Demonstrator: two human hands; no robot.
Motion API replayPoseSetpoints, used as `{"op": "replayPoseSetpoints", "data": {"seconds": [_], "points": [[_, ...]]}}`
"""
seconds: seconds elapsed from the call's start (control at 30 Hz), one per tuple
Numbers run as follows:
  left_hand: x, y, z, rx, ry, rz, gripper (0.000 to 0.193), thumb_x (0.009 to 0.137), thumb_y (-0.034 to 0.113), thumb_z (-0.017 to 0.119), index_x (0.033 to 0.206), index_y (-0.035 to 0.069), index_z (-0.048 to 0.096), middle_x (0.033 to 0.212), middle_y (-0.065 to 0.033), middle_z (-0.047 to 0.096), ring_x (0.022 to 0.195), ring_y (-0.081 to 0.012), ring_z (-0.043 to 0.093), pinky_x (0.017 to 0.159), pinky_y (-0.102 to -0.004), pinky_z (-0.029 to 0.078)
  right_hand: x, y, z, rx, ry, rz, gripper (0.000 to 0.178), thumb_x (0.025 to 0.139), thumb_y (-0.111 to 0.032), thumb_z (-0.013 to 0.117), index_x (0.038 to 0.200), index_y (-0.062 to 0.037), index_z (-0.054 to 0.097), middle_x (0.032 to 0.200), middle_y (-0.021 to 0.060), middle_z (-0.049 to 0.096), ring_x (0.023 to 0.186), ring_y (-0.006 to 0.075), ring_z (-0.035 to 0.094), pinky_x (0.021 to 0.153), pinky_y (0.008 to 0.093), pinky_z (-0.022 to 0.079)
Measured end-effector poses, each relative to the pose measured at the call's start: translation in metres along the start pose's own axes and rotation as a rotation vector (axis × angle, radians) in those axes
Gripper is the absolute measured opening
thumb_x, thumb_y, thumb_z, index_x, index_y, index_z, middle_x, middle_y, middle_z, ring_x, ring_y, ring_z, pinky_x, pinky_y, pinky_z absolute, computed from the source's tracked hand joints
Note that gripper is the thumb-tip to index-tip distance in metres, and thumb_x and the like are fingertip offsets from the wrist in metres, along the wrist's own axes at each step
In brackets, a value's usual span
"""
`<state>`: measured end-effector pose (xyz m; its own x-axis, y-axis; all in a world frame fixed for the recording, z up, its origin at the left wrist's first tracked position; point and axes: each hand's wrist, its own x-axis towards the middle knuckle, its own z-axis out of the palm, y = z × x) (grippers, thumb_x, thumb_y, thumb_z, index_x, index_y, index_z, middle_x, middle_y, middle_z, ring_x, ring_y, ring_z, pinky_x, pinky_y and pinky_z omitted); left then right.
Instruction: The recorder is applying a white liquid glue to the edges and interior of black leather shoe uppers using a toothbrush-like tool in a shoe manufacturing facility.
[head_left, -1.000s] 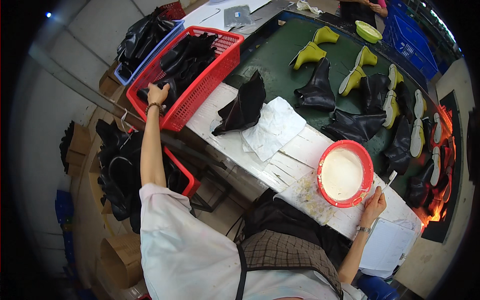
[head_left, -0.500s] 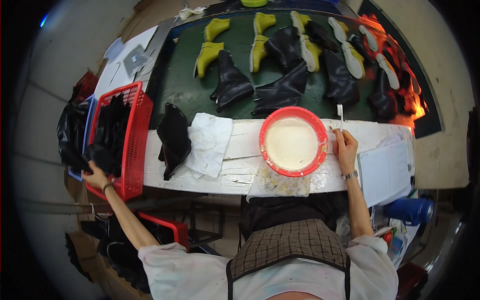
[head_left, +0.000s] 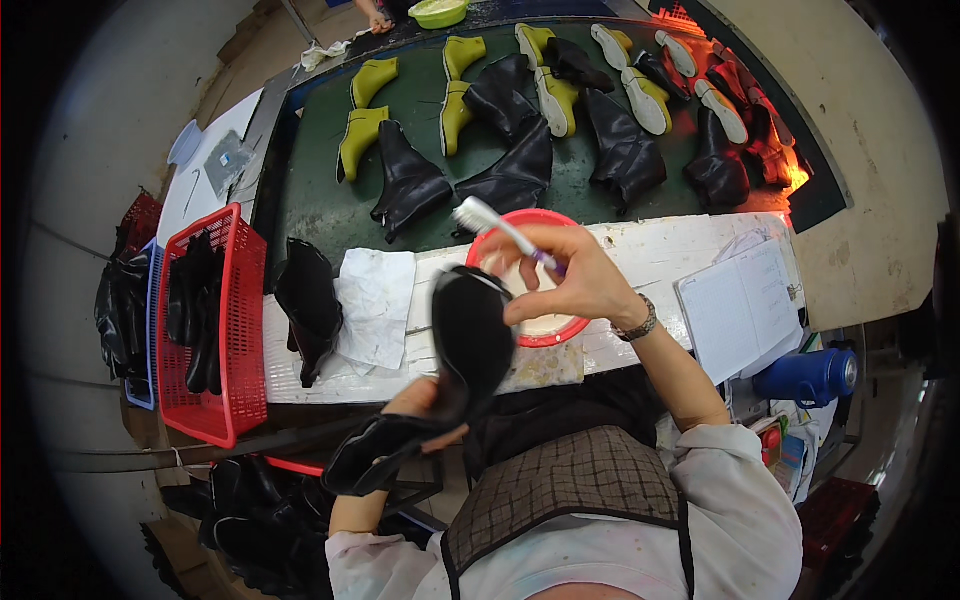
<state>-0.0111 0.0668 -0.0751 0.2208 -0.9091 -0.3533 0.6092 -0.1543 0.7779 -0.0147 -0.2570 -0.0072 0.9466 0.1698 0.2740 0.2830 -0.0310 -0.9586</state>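
Observation:
My left hand (head_left: 420, 398) is closed around a black leather boot upper (head_left: 470, 345), raised off the white worktop near my body, its shaft opening facing up. Between the fingers of my right hand (head_left: 585, 278) is a toothbrush (head_left: 505, 228) with white bristles and a partly purple handle. The right thumb and fingertips reach the upper's edge; whether they grip it I cannot tell. Behind that hand, partly hidden, stands a red basin (head_left: 545, 216) of cream-coloured liquid. Another black boot upper (head_left: 308, 300) lies left, beside a white cloth (head_left: 375, 305).
Yellow-and-white boot soles (head_left: 362, 138) and black uppers (head_left: 408, 180) cover a green conveyor belt (head_left: 320, 195); a heater glows orange (head_left: 795, 175) at right. A red basket (head_left: 240, 330) of uppers stands left. A notebook (head_left: 735, 300) and blue flask (head_left: 808, 376) are right. Another person's hand (head_left: 378, 20) shows far off.
My left hand has lifted a black boot upper out of the red basket and brought it before me. My right hand has come left with the toothbrush to meet it. The view has shifted.

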Motion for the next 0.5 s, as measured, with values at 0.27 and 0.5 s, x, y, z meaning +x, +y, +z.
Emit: {"op": "replayPoseSetpoints", "data": {"seconds": [0.27, 0.5], "points": [[0.026, 0.027, 0.049, 0.075, 0.099, 0.314, 0.104, 0.089, 0.046, 0.075, 0.161, -0.003, 0.019, 0.156, -0.0129, 0.039, 0.146, -0.0205, 0.036, 0.123, -0.0357, 0.023, -0.021, 0.018, 0.03, -0.138, 0.233, 0.2, 0.022, 0.078, -0.018, 0.077, 0.08, 0.0011, 0.065, 0.062, -0.0015, 0.054, 0.058, 0.0055, 0.048, 0.053, 0.0264, 0.039], [0.027, 0.043, 0.051, 0.262, 0.64, 0.149, 0.032, 0.082, 0.004, 0.073, 0.113, -0.003, 0.068, 0.101, -0.0034, 0.072, 0.09, -0.0106, 0.066, 0.081, -0.0279, 0.055, -0.04, 0.021, -0.005, -0.487, 0.333, 0.113, 0.019, 0.083, -0.019, 0.083, 0.094, -0.005, 0.076, 0.077, -0.0011, 0.062, 0.067, 0.0077, 0.057, 0.059, 0.0254, 0.044]]}}
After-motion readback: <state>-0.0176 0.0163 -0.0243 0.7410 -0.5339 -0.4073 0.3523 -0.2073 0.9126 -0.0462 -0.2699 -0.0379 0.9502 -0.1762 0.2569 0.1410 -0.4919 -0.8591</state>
